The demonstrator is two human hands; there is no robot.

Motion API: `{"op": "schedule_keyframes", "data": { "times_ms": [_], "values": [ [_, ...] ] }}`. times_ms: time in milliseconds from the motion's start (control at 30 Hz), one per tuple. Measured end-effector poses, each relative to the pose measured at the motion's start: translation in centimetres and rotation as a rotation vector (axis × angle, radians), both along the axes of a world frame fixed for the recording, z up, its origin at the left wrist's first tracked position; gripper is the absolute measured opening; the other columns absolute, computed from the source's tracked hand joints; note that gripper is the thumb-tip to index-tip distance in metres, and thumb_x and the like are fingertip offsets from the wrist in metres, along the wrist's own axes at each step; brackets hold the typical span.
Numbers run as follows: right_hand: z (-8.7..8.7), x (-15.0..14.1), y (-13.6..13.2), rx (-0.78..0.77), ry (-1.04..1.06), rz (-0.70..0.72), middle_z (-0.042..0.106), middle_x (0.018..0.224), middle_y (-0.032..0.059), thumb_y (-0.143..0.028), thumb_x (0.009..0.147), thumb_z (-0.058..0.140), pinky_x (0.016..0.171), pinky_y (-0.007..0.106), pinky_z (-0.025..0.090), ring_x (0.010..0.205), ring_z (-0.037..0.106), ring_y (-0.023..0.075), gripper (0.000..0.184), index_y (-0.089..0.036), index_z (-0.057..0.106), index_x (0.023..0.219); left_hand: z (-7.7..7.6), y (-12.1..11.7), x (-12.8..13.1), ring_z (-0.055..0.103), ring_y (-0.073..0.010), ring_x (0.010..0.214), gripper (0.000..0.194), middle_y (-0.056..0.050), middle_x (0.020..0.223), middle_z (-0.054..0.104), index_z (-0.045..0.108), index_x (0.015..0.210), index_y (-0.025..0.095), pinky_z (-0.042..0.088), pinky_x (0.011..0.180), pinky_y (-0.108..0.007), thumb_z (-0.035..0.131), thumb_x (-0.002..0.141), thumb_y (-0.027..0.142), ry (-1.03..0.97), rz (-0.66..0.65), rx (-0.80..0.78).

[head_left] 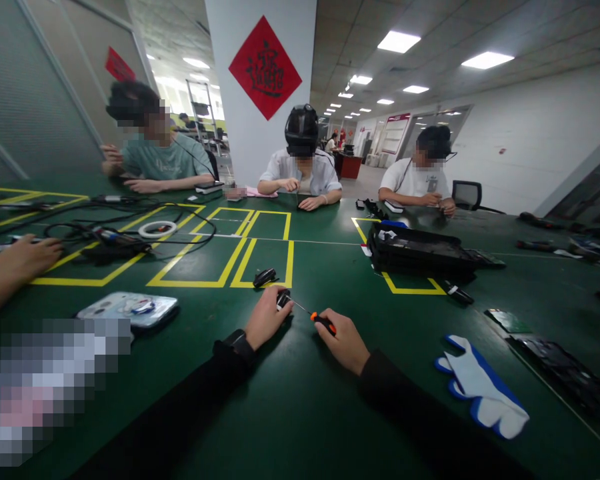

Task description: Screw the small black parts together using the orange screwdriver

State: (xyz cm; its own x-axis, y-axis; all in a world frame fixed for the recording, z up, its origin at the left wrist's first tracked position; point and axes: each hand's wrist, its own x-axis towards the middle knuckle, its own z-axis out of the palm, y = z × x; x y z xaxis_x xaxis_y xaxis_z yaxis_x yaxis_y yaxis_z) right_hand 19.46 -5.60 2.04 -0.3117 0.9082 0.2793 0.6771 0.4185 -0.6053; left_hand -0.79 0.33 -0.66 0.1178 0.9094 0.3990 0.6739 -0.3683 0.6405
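My left hand (269, 317) is closed around a small black part (283, 298), holding it close to the green tabletop (300, 413). What kind of part it is I cannot make out. In my right hand (344, 339) is a screwdriver (325, 323) with an orange and black handle. Its thin metal shaft points left and reaches the black part; the exact contact at the tip is too small to tell. Just beyond my left hand, another small black object (265, 278) lies by a yellow tape line.
A white and blue glove (485, 387) lies at the right, near dark panels (570, 373). Black trays (420, 250) stand farther back. At the left are a phone (129, 309), a cable tangle (105, 233) and another person's hand (27, 257). Three people sit across the table.
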Motion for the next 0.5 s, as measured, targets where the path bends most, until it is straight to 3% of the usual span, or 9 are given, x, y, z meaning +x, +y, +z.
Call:
{"op": "schedule_keyframes", "data": {
  "times_ms": [167,333,500],
  "values": [
    [0.23,-0.15,0.14,-0.023,0.115,0.008,0.058,0.08,0.0021,-0.031,0.088,0.04,0.067,0.025,0.039,0.073,0.052,0.0143,0.021,-0.018,0.057,0.089,0.54,-0.41,0.19,0.058,-0.0197,0.084,0.037,-0.007,0.096,0.058,0.043,0.112,0.018,0.044,0.078,-0.034,0.047,0.08,0.037,-0.109,-0.044,-0.098],
    [-0.16,0.22,0.59,0.015,0.231,-0.022,0.059,0.084,0.0035,-0.03,0.086,0.042,0.072,0.027,0.04,0.078,0.054,0.0156,0.021,-0.017,0.059,0.087,0.48,-0.41,0.22,0.058,-0.0162,0.076,0.039,-0.004,0.091,0.056,0.039,0.114,0.017,0.045,0.075,-0.032,0.047,0.08,0.034,-0.196,-0.066,-0.099],
    [-0.47,0.22,0.76,-0.03,0.271,0.012,0.061,0.089,0.0026,-0.026,0.079,0.052,0.075,0.028,0.042,0.081,0.056,0.0157,0.017,-0.019,0.059,0.093,0.42,0.18,-0.12,0.057,-0.0173,0.078,0.036,-0.003,0.09,0.058,0.045,0.11,0.018,0.044,0.079,-0.034,0.051,0.077,0.032,-0.182,-0.11,-0.123]
  ]
}}
